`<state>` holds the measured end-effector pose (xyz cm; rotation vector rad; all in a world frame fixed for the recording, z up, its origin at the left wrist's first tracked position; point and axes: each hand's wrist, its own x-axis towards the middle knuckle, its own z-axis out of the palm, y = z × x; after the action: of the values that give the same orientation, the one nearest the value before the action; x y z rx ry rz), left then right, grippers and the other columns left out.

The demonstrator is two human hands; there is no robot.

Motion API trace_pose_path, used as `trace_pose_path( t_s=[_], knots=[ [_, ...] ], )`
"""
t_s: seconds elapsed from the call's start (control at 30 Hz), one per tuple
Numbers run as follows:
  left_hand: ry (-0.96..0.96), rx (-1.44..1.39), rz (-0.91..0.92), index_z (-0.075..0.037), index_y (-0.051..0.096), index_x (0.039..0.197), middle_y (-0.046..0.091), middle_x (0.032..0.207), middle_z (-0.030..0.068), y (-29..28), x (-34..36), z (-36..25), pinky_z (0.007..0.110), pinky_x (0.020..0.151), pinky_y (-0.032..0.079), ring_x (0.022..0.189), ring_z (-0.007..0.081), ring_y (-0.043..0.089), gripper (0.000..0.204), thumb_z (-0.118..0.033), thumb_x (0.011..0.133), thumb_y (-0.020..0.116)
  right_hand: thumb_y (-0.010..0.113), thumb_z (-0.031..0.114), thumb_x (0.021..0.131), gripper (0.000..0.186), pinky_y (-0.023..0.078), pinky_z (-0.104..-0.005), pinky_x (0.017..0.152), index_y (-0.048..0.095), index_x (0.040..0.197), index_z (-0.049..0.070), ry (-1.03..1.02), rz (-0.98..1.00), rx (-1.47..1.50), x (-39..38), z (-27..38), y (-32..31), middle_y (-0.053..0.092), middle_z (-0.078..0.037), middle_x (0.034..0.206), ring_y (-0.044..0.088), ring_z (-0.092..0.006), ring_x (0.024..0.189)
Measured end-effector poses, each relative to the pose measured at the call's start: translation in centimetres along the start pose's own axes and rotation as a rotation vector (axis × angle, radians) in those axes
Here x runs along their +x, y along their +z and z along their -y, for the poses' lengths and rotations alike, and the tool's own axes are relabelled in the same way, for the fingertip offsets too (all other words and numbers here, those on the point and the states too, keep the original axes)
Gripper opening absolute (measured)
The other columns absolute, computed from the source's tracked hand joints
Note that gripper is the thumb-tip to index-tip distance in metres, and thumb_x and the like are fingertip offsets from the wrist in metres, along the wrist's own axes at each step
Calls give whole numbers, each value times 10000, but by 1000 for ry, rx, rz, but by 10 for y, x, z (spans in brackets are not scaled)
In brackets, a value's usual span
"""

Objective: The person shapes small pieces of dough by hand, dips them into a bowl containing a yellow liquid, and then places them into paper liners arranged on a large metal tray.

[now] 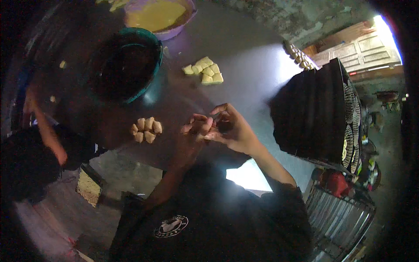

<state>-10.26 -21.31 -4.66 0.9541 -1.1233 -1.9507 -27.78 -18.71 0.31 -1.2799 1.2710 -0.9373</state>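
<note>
My left hand (196, 131) and my right hand (229, 129) meet over the dark grey tabletop (235, 56), fingers curled and pressed close together around something too hidden to make out. Just left of them lies a cluster of brownish dough pieces (146, 129). Farther up the table is a group of paler, cream-coloured dough pieces (206, 71), cut into small blocks.
A teal basin (155, 54) and a purple basin (179, 30) with yellow mixture stand upper left. A co-worker's arm (48, 131) is at far left. A tall stack of dark trays (314, 113) occupies the right; a row of pale pieces (299, 56) lies behind it.
</note>
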Motion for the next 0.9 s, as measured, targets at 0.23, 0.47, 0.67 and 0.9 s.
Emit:
trace_pose_path(
  t_s=[0.23, 0.47, 0.67, 0.9],
  knots=[
    [-31, 380, -344, -79, 611, 1276, 662, 1081, 70, -72, 38, 70, 301, 764, 497, 858, 147, 623, 320, -277, 1033, 546, 705, -34, 810, 360, 527, -350, 852, 576, 1141, 30, 53, -156, -189, 28, -114, 28, 633, -120, 1082, 652, -240, 1009],
    [44, 508, -135, -90, 668, 1195, 690, 1060, 4, -88, 33, 47, 244, 668, 468, 840, 86, 614, 261, -258, 1020, 572, 735, 46, 796, 306, 525, -432, 865, 667, 1094, 38, -9, -251, -426, 42, -150, 42, 633, -165, 1076, 613, -351, 1023],
    [3, 502, -185, -64, 699, 1126, 705, 1028, 19, -70, 9, 33, 230, 703, 485, 841, 86, 639, 221, -224, 1000, 610, 711, 220, 893, 310, 502, -450, 832, 627, 1109, 14, -130, -734, -1109, 121, -187, -68, 634, -218, 1074, 619, -364, 949],
    [118, 492, -271, -34, 703, 1103, 715, 994, 45, -45, -37, 39, 266, 802, 524, 921, 116, 682, 200, -177, 992, 616, 690, 163, 885, 223, 491, -342, 705, 508, 896, 34, -41, -550, -410, 128, -176, -39, 602, -111, 841, 570, -244, 719]
  ],
)
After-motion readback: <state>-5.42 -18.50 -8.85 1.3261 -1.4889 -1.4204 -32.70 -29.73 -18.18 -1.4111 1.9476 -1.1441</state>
